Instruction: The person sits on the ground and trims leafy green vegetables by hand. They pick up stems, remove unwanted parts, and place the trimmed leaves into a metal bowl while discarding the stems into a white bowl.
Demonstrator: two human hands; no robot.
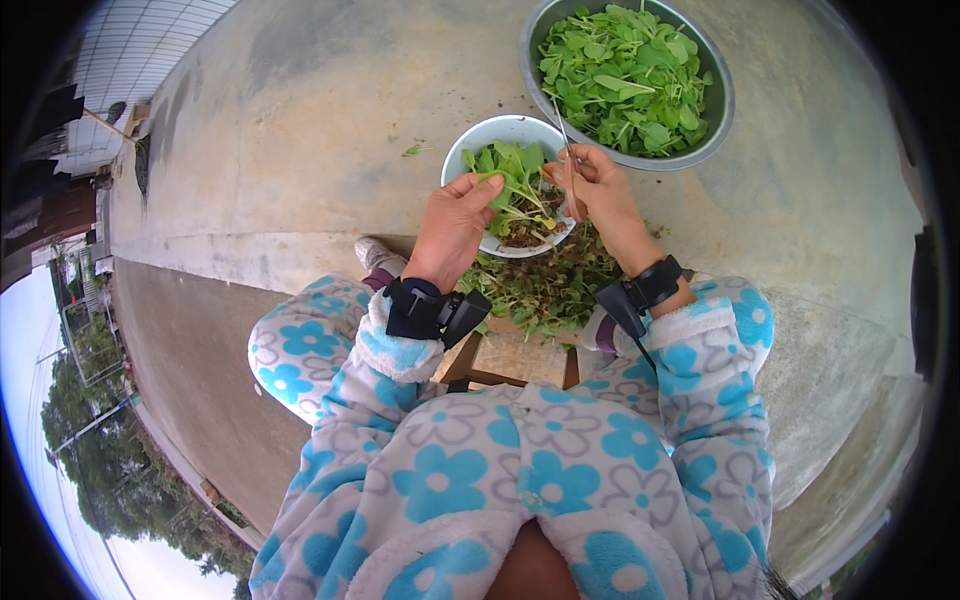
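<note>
My left hand [454,225] pinches a green leaf of a leafy vegetable plant [514,184] between thumb and fingers, over the left side of a white bowl [455,152]. Pale stems and brown, soil-like debris [529,234] show inside the bowl. In my right hand [606,199], above the bowl's right rim, is a pair of scissors [573,191] with reddish-brown handles. Its blades point away from me, towards a large metal basin [721,124] heaped with loose green leaves [630,82]. Whether the blades are apart is too small to tell.
A pile of wilted leaves and brown roots [544,292] lies just below the bowl, between my feet. A small wooden stool [517,360] shows beneath me. Scattered leaf bits [415,150] lie on the concrete floor [322,135], which has an edge to my left.
</note>
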